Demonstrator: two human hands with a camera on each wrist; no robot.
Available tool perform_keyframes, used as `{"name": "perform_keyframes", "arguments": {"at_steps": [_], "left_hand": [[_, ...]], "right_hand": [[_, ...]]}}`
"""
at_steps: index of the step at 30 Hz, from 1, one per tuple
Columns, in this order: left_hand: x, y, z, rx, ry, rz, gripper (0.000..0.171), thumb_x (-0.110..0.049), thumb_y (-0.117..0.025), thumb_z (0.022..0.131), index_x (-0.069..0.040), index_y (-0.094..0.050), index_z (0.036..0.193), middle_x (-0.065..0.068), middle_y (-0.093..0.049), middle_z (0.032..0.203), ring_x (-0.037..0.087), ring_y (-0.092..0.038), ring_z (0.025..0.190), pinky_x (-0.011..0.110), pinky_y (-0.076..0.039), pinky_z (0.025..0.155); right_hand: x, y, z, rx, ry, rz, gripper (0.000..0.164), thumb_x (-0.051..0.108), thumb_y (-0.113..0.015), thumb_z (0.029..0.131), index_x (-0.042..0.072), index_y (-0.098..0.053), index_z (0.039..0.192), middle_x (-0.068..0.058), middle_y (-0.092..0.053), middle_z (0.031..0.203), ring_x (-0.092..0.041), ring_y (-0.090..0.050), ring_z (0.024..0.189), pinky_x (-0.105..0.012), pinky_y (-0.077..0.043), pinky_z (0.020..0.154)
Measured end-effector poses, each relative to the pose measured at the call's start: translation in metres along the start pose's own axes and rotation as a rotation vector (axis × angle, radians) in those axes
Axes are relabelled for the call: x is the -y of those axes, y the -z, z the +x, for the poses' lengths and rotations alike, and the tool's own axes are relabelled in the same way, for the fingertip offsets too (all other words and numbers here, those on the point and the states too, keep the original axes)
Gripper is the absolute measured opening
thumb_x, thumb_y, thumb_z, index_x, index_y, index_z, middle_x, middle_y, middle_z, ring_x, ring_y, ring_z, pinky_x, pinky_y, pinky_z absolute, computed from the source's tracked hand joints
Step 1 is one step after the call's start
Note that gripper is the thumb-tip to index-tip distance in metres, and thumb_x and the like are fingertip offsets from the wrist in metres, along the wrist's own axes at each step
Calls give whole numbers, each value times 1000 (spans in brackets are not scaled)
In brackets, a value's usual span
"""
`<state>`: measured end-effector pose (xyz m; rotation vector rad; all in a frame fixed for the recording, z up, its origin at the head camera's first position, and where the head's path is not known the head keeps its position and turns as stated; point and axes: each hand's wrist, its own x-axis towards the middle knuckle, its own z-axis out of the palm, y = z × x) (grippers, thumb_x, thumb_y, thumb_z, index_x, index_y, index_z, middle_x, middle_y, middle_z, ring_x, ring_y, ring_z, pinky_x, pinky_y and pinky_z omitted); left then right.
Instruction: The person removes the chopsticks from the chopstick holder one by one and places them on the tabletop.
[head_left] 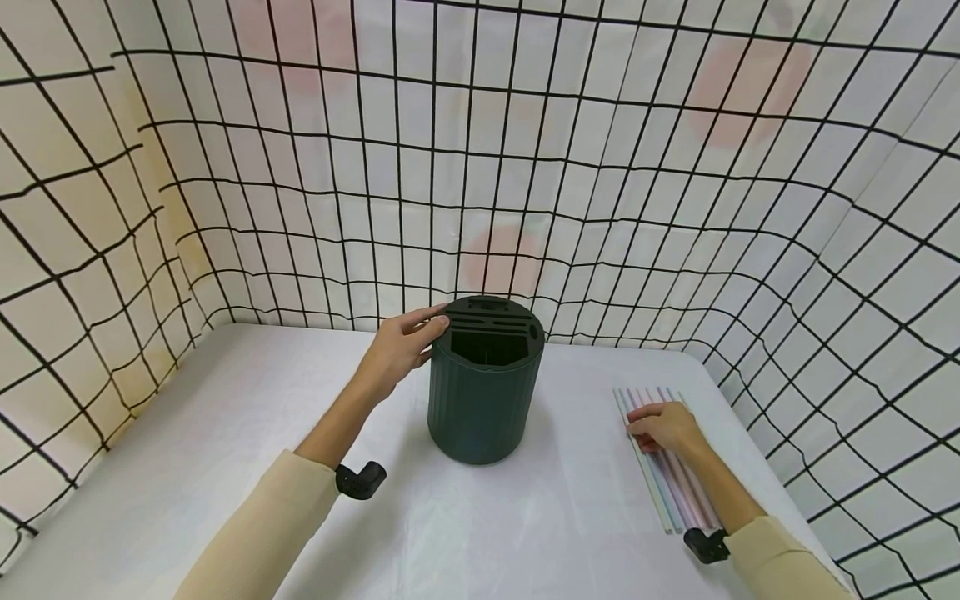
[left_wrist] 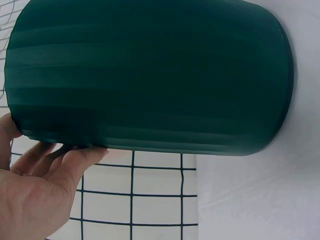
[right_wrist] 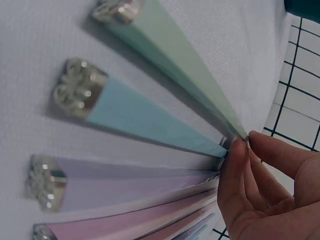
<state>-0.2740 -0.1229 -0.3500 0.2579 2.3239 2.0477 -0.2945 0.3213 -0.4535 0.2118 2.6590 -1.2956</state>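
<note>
A dark green, ribbed utensil holder (head_left: 478,408) stands upright on the white surface, its black top slotted around a wider opening. My left hand (head_left: 397,346) grips its upper left side, thumb at the rim and fingers against the wall; the left wrist view shows the ribbed wall (left_wrist: 150,75) close up. To the right lies a row of pastel chopsticks with silver ornamental ends. My right hand (head_left: 667,427) is over the row, thumb and finger pinching the pale green chopstick (right_wrist: 185,65) at its far part. Beside it lie a blue chopstick (right_wrist: 150,112) and a lilac chopstick (right_wrist: 120,185).
Black wire grid panels (head_left: 397,183) surround the back and both sides, with pale sheeting behind them. The white tabletop (head_left: 465,533) runs between the holder and the chopsticks and out to the left.
</note>
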Motion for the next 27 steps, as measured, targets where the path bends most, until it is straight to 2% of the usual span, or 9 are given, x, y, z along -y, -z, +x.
{"name": "perform_keyframes", "arguments": {"at_steps": [4,11,20,27], "left_hand": [[0,0,1,-1,1,4,48,-39,-62,102,-26,-55,148,9,-57,147,24,-58,133,44,-49,110],[0,2,0,-11,26,1,47,-39,-63,102,-26,-56,147,7,-58,145,21,-59,132,41,-50,110],[-7,8,-4,1,63,9,47,-35,-62,103,-25,-55,148,8,-57,146,23,-60,131,39,-52,108],[-17,14,-3,15,100,120,54,-43,-60,103,-20,-51,151,9,-59,144,25,-60,131,41,-52,108]], "right_hand": [[0,0,-1,-15,11,-8,25,6,-69,91,-11,-71,110,-8,-70,73,-16,-65,63,-29,-62,58],[10,-2,-4,-40,71,-96,24,10,-70,90,-7,-73,108,-9,-71,75,-16,-66,63,-29,-59,59],[29,-16,-7,-6,119,-140,21,10,-72,91,-5,-75,104,-15,-73,81,-17,-67,64,-32,-61,59],[46,-25,-14,-6,148,-154,19,8,-69,93,-7,-74,103,-16,-71,78,-18,-65,60,-37,-62,59]]}}
